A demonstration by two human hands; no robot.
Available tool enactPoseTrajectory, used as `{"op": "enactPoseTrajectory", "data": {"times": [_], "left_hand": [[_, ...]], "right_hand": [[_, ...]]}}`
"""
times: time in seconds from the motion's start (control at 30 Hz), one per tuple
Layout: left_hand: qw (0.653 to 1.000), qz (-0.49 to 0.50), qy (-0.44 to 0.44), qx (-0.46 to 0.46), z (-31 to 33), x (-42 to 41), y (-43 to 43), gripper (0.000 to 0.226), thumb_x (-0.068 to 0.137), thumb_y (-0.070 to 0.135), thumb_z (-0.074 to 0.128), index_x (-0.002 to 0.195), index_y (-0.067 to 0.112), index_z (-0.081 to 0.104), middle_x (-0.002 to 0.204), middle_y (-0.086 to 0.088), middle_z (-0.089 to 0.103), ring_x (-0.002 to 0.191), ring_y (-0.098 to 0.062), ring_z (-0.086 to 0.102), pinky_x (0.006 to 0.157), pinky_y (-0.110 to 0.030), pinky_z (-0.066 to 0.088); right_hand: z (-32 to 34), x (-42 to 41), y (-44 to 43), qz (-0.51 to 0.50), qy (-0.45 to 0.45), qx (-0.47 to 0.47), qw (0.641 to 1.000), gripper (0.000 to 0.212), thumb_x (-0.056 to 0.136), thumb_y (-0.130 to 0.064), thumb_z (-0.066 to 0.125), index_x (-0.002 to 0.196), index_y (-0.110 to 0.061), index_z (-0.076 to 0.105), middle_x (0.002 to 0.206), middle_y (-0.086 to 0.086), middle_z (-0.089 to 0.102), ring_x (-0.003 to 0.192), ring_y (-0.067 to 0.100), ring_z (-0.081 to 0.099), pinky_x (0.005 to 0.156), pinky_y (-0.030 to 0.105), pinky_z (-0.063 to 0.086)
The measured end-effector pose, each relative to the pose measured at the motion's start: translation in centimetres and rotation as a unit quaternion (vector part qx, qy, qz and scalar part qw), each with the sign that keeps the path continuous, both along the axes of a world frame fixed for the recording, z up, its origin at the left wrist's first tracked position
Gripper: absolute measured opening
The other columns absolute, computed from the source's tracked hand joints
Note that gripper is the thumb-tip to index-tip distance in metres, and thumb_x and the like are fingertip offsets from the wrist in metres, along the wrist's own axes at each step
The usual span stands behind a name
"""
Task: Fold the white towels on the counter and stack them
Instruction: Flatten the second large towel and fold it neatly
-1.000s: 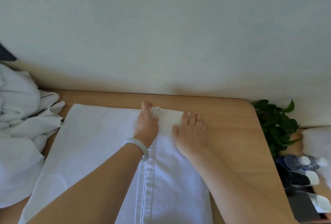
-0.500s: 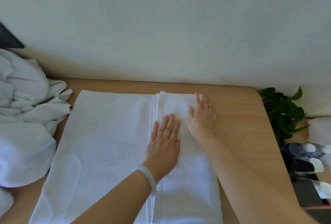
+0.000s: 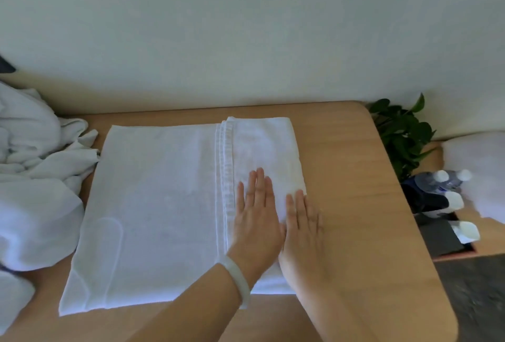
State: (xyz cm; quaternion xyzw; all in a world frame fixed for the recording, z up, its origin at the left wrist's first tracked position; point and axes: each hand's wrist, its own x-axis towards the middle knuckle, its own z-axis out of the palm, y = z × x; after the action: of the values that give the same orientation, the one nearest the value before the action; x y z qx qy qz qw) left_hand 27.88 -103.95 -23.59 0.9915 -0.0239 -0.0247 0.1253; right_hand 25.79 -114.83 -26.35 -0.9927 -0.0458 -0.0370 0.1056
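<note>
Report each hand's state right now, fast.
Left hand: open, fingers straight, pressing flat on the white towel.
Right hand: open, flat on the towel's right edge, holding nothing.

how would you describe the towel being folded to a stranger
Start at the wooden counter by the pale wall. The towel lies flat in its middle, right side folded over under the left hand and right hand. Unlike the crumpled heap at its left, it is smooth and squared.
</note>
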Motion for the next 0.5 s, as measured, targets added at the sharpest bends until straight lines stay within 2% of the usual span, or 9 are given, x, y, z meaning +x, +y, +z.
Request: {"op": "enactPoseTrajectory", "data": {"times": [0.07,0.1,0.17,0.23,0.4,0.5], "left_hand": [[0.999,-0.034,-0.007,-0.024,-0.6,-2.6,-0.4,0.056,0.098,0.026,0.023,0.144,-0.002,0.040,0.154,-0.019,0.034,0.146,-0.030,0.027,0.114,-0.047,0.017],[0.998,-0.054,-0.003,-0.019,-1.1,-3.4,0.4,0.054,0.102,0.026,0.020,0.145,0.002,0.041,0.155,-0.016,0.034,0.146,-0.027,0.027,0.114,-0.047,0.019],[0.995,-0.098,-0.023,0.001,-2.0,-4.0,2.2,0.054,0.105,0.029,0.015,0.151,0.007,0.032,0.160,-0.011,0.024,0.149,-0.024,0.019,0.117,-0.049,0.020],[0.993,-0.116,-0.027,0.005,-2.2,-4.0,3.2,0.055,0.103,0.031,0.020,0.154,0.011,0.024,0.163,-0.007,0.015,0.151,-0.022,0.012,0.118,-0.049,0.018],[0.995,-0.099,-0.012,0.006,-2.5,-4.0,2.7,0.057,0.102,0.034,0.020,0.156,0.014,0.019,0.164,-0.004,0.009,0.152,-0.020,0.006,0.120,-0.048,0.011],[0.994,-0.110,-0.011,0.003,-2.2,-4.2,3.2,0.057,0.102,0.035,0.019,0.155,0.013,0.021,0.164,-0.004,0.010,0.151,-0.021,0.009,0.118,-0.050,0.016]], "right_hand": [[-0.4,-0.1,0.8,-0.007,0.017,-0.002,1.000,0.059,0.095,-0.032,0.033,0.147,-0.005,0.041,0.155,0.018,0.034,0.143,0.028,0.031,0.112,0.048,0.023],[-0.6,0.0,0.9,-0.015,0.023,-0.004,1.000,0.058,0.096,-0.030,0.032,0.147,-0.005,0.041,0.156,0.017,0.032,0.143,0.028,0.032,0.113,0.047,0.024],[-0.6,-0.1,0.9,-0.022,0.033,0.000,0.999,0.056,0.097,-0.025,0.029,0.148,-0.006,0.040,0.158,0.014,0.029,0.145,0.025,0.029,0.113,0.045,0.025],[-0.5,-0.6,0.6,-0.013,0.024,0.006,1.000,0.056,0.097,-0.026,0.029,0.150,-0.009,0.037,0.160,0.011,0.025,0.147,0.022,0.024,0.114,0.043,0.025],[-0.6,-1.6,-0.1,0.000,0.040,0.014,0.999,0.064,0.094,-0.032,0.033,0.154,-0.015,0.024,0.163,0.008,0.017,0.149,0.020,0.017,0.115,0.036,0.021],[0.0,-2.0,-0.3,0.017,0.082,0.035,0.996,0.067,0.094,-0.037,0.033,0.157,-0.018,0.017,0.165,0.005,0.007,0.151,0.018,0.010,0.117,0.032,0.014]]}}
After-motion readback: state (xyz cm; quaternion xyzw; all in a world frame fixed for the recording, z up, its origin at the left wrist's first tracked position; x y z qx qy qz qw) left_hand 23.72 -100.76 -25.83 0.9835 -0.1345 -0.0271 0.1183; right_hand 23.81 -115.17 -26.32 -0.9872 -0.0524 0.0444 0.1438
